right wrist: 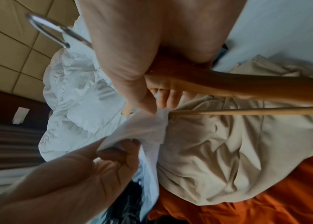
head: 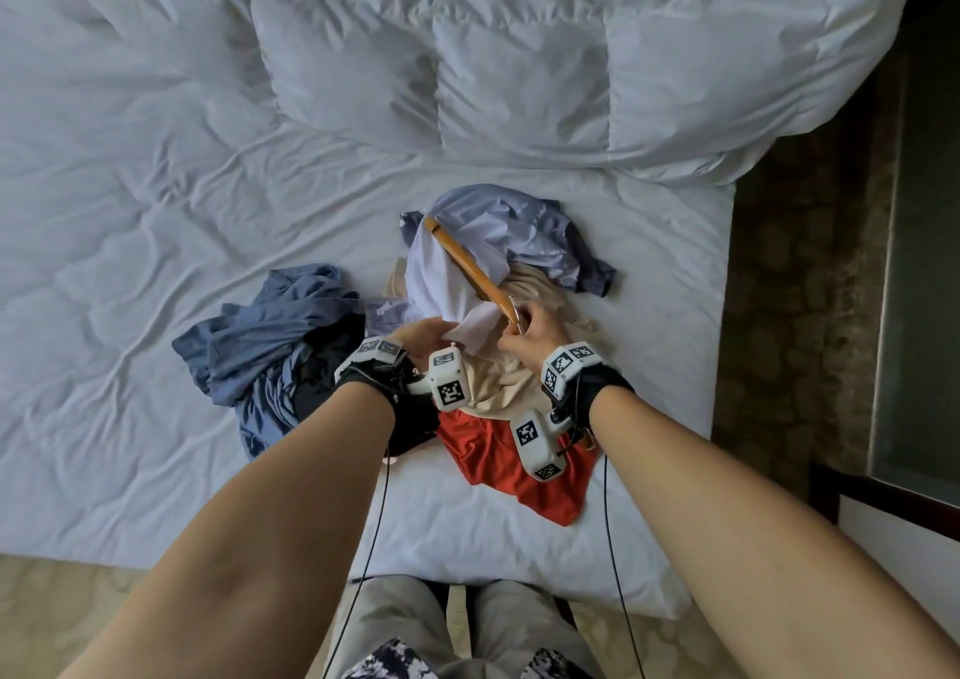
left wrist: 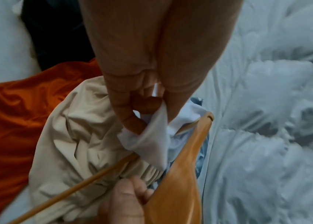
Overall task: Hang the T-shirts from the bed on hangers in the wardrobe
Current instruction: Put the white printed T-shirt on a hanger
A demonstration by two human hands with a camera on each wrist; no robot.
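While the left hand (head: 423,333) pinches only a thin white edge of the pale T-shirt (head: 441,268) at centre frame, that hem could slip free as the hanger (head: 470,263) pushes in. The right hand (head: 530,333) curls tight round the hanger's neck beside the hook; twisting it may snag the beige shirt (left wrist: 78,136) beneath, which the lower bar seems to touch. Blue (head: 280,325) and orange (head: 519,465) shirts lie around them on the bed (head: 156,211), lower centre.
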